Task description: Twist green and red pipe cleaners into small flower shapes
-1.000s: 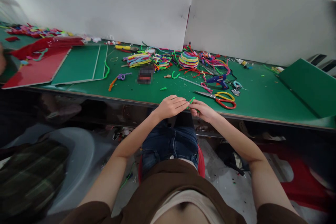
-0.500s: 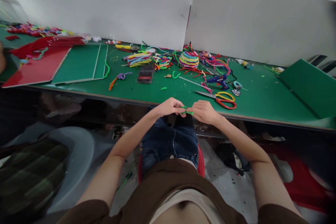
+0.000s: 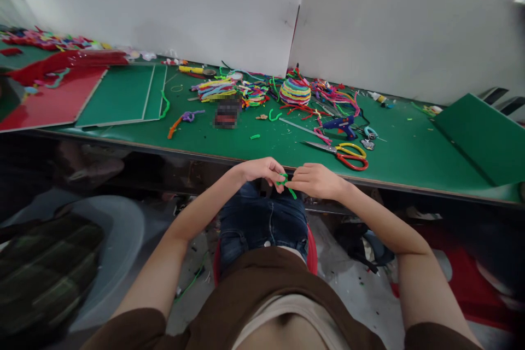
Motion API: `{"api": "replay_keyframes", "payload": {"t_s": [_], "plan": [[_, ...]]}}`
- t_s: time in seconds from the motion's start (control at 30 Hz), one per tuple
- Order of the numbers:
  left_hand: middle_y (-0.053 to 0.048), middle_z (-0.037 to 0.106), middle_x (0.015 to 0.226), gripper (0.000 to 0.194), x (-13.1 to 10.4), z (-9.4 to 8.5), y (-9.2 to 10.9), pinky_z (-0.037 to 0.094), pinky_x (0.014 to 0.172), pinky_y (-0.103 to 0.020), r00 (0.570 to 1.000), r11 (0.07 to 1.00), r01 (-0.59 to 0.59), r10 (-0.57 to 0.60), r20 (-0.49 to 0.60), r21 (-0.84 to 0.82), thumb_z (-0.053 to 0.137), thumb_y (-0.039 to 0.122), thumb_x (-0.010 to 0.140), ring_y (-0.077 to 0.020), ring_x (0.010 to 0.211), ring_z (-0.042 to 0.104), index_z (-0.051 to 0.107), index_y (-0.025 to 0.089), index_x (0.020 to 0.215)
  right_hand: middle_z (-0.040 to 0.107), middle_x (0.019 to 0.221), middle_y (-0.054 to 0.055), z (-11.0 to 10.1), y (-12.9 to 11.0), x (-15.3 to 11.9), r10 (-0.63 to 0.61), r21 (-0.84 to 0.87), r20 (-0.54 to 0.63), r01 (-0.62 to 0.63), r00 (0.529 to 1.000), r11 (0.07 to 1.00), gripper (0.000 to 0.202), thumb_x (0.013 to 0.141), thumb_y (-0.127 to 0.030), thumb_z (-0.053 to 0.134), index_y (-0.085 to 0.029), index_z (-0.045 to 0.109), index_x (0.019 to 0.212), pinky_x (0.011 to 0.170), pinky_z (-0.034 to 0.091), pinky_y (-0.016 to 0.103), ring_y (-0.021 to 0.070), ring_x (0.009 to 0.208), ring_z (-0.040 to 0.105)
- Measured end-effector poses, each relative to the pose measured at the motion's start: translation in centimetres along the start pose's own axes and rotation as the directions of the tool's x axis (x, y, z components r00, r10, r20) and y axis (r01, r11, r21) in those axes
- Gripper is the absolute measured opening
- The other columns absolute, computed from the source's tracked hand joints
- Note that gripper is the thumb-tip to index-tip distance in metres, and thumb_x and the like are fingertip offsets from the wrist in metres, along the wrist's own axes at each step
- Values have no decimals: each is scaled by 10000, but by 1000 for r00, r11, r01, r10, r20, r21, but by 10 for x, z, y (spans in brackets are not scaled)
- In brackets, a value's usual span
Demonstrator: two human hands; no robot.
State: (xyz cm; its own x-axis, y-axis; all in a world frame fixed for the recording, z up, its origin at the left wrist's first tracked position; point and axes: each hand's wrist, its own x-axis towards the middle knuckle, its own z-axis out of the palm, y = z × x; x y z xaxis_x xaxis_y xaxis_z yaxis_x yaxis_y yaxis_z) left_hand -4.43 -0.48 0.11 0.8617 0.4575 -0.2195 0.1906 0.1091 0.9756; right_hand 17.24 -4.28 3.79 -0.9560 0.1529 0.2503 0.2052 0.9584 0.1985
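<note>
A bent green pipe cleaner (image 3: pixel 292 193) is between my two hands, over my lap by the table's front edge. My left hand (image 3: pixel 267 170) pinches its looped, bunched part between thumb and fingers. Closed from the other side, my right hand (image 3: pixel 315 181) has its fingertips on the same piece, and one end hangs loose below them. Just beyond the right hand lie scissors (image 3: pixel 351 157) with a yellow and a red handle. A short green pipe cleaner piece (image 3: pixel 255 136) and a curved green one (image 3: pixel 274 115) rest on the table.
The green table (image 3: pixel 410 158) holds a blue glue gun (image 3: pixel 341 126), a striped multicoloured ball (image 3: pixel 295 92), pipe cleaner bundles (image 3: pixel 215 89) and an orange and purple twisted piece (image 3: pixel 184 120). Boards (image 3: pixel 117 95) lie left; another green board (image 3: pixel 484 139) is at right. White panels (image 3: pixel 164 5) stand behind.
Both hands have come slightly lower, toward my lap. The pipe cleaner's free end, which pointed sideways to the right hand, now hangs downward. The view has shifted a little.
</note>
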Motion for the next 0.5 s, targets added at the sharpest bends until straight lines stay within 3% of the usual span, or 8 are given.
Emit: {"api": "replay_keyframes", "payload": {"t_s": [0.07, 0.1, 0.17, 0.23, 0.3, 0.37, 0.5], "plan": [[-66, 729, 759, 286, -1, 3, 2, 441, 581, -185, 978, 982, -53, 87, -188, 180, 662, 401, 741, -119, 662, 651, 691, 126, 815, 691, 835, 37, 5, 4, -2, 117, 77, 34, -119, 993, 990, 237, 944, -240, 399, -186, 625, 994, 656, 340, 259, 127, 777, 584], [-56, 730, 769, 248, -1, 6, 2, 443, 596, -193, 943, 950, -55, 150, -296, 308, 638, 366, 766, -123, 675, 651, 697, 137, 839, 698, 847, 41, 8, 5, -3, 190, 107, 44, -193, 981, 975, 230, 939, -257, 415, -190, 628, 995, 663, 348, 259, 131, 774, 595], [-32, 729, 753, 196, 0, 13, 1, 435, 599, -209, 828, 816, 33, 302, -473, 578, 610, 324, 794, -131, 669, 648, 710, 171, 866, 706, 823, 39, 15, 6, -3, 345, 137, 48, -349, 937, 927, 212, 926, -275, 444, -197, 637, 969, 657, 353, 258, 135, 729, 605], [-25, 731, 763, 186, 1, 21, -1, 430, 597, -224, 707, 606, 175, 471, -527, 776, 590, 315, 817, -147, 681, 655, 715, 206, 902, 706, 783, 36, 22, 6, -2, 512, 137, 35, -511, 858, 848, 183, 908, -275, 471, -198, 633, 941, 629, 344, 256, 141, 676, 603], [-38, 735, 807, 200, 2, 27, -4, 438, 613, -239, 636, 390, 252, 623, -456, 885, 551, 298, 850, -161, 725, 668, 705, 207, 941, 699, 764, 33, 26, 5, 0, 652, 160, 20, -646, 758, 746, 148, 875, -269, 508, -193, 614, 945, 599, 329, 250, 147, 653, 598], [-57, 733, 843, 212, 3, 30, -6, 448, 627, -249, 605, 207, 260, 726, -326, 943, 504, 251, 876, -168, 763, 675, 692, 180, 945, 686, 761, 29, 28, 4, 3, 728, 210, 16, -714, 686, 668, 112, 839, -240, 528, -191, 600, 909, 580, 315, 241, 145, 653, 589], [-74, 728, 882, 226, 6, 31, -11, 456, 632, -265, 550, -22, 243, 827, -119, 970, 454, 163, 882, -170, 808, 680, 673, 146, 932, 595, 616, -2, 23, 6, 8, 772, 346, 73, -742, 632, 575, 97, 796, -240, 538, -180, 566, 724, 544, 277, 235, 107, 554, 489]]}}
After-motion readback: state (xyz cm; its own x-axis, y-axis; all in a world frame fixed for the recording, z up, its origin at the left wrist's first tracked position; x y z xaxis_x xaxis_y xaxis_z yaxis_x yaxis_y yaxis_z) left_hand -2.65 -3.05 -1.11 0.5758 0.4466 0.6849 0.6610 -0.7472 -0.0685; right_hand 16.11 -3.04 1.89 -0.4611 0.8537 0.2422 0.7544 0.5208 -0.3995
